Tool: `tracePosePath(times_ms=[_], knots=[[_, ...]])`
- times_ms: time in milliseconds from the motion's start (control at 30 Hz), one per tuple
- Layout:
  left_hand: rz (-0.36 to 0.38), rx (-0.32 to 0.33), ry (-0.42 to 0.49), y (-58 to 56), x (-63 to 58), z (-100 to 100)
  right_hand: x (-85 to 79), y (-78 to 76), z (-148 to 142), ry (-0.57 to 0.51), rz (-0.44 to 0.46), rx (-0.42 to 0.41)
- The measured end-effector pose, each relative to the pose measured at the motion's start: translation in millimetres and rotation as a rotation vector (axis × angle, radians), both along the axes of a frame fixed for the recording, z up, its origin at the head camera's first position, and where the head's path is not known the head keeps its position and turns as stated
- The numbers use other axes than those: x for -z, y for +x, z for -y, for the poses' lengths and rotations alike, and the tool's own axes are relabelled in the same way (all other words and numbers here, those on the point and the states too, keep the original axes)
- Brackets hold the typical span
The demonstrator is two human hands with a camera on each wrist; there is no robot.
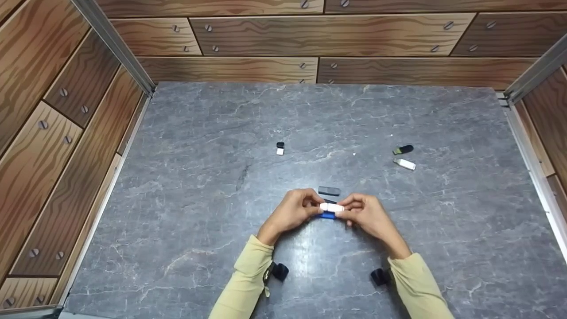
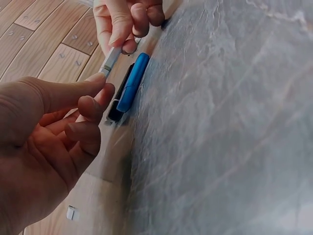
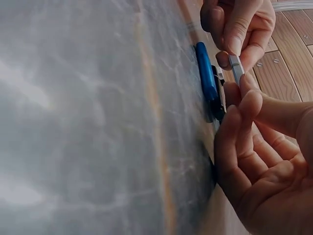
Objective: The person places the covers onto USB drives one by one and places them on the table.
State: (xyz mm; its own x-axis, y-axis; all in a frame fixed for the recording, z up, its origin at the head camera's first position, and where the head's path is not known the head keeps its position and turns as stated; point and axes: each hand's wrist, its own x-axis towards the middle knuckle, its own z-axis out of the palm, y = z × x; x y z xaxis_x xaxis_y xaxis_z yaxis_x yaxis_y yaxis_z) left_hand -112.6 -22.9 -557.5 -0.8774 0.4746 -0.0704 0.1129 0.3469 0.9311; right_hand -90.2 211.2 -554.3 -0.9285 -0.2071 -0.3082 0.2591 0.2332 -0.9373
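Above a blue stick (image 1: pixel 328 216), midway between the tabletop's (image 1: pixel 199 177) side edges, the person's left hand (image 1: pixel 292 210) and right hand (image 1: pixel 365 214), fingertips drawn together, pinch opposite ends of a white stick (image 1: pixel 333 208), a grey stick (image 1: pixel 329 191) lying farther toward the back edge.

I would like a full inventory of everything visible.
table: 1, grey, centre
held stick: 1, white, above it
blue stick: 1, blue, on table
dark stick: 1, black, beside blue stick
grey stick: 1, grey, beyond these
small piece: 1, black and white, table's middle
two-tone stick: 1, black and green, right
loose stick: 1, white, beside that
walls: 3, brown, back, sides
metal strips: several, silver, edges
wrist devices: 2, black, wrists
sleeves: 2, yellow, forearms
left grip, right grip: 2, bare, on held stick
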Motion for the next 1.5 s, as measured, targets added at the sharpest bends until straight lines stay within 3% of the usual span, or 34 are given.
tracePosePath(times_ms=[233, 967, 1233, 1500], knots=[[0.008, -0.031, 0.027, 0.8, -1.0, -2.0, 0.2, -4.2, 0.0, -0.014, 0.029, 0.025], [-0.02, -0.011, 0.005, -4.1, -0.1, -2.2, -1.6, -6.9, 0.1, -0.004, 0.009, 0.024], [-0.037, -0.023, -0.052, -13.5, -4.0, -3.0, -5.8, -14.2, -2.5, 0.0, -0.024, -0.001], [-0.089, 0.017, -0.112, -29.7, -12.0, -6.9, -7.9, -25.8, -8.4, 0.006, -0.085, 0.013]])
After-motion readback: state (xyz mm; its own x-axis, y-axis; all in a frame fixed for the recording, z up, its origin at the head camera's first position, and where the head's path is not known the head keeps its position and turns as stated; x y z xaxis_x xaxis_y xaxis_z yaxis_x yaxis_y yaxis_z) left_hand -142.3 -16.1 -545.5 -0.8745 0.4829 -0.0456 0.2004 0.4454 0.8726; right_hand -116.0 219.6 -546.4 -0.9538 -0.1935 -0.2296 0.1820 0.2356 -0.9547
